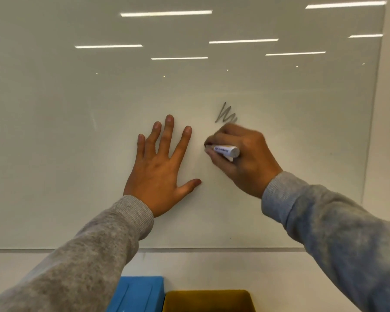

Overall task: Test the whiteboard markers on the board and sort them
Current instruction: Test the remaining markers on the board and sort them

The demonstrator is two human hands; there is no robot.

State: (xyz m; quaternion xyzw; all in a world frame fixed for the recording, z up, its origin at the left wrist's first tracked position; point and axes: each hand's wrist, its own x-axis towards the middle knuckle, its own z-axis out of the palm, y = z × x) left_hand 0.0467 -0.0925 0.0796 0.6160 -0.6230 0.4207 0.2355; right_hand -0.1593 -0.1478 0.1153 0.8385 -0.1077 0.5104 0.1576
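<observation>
Marker [226, 151] pinched in right hand [241, 158]; left hand [160, 167] flat on whiteboard [77, 131].

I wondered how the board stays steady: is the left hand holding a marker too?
No: the left hand lies flat with spread fingers on the whiteboard, and only the right hand grips a marker.

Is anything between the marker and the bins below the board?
Nothing visible. The right hand holds the marker at the board; the blue bin and yellow bin sit below, and the left hand rests flat to the side.
</observation>
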